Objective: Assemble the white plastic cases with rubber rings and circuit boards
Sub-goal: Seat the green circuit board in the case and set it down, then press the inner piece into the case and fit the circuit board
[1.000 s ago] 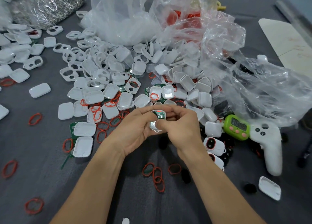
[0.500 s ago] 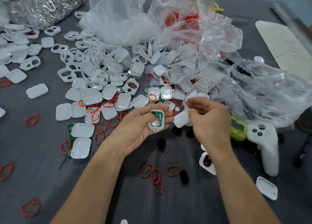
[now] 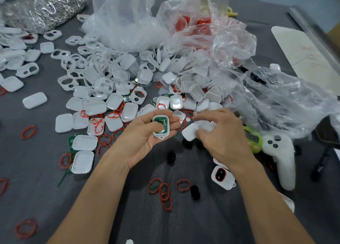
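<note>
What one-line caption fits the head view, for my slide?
Left hand holds white plastic case with green circuit board; right hand grips white plastic cover.

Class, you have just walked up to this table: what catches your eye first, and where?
A heap of white plastic cases sprawls across the middle, with crumpled clear bags behind. In front, the left hand holds a case with a green circuit board and the right hand grips a white lid; red rubber rings lie scattered around.

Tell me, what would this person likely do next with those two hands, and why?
Probably bring the white cover in the right hand onto the open case half in the left hand: its green circuit board lies exposed, with no lid on it yet.
</note>
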A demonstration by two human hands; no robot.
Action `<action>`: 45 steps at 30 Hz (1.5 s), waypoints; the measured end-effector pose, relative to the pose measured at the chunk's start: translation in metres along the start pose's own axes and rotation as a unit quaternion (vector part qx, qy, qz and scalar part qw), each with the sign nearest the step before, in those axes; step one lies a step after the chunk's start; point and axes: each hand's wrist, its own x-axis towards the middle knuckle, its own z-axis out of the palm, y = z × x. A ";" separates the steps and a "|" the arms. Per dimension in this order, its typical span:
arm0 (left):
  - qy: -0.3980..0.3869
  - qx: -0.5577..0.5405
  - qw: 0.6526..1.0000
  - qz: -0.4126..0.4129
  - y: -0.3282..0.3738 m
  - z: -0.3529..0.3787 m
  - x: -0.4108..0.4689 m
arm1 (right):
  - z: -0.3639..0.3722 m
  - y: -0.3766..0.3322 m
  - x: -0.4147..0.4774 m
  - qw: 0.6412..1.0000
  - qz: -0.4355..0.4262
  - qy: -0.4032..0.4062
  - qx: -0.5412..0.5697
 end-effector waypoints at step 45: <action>-0.086 -0.091 0.992 -0.001 0.002 0.016 -0.007 | 0.051 -0.080 -0.017 0.992 0.096 0.043 -0.076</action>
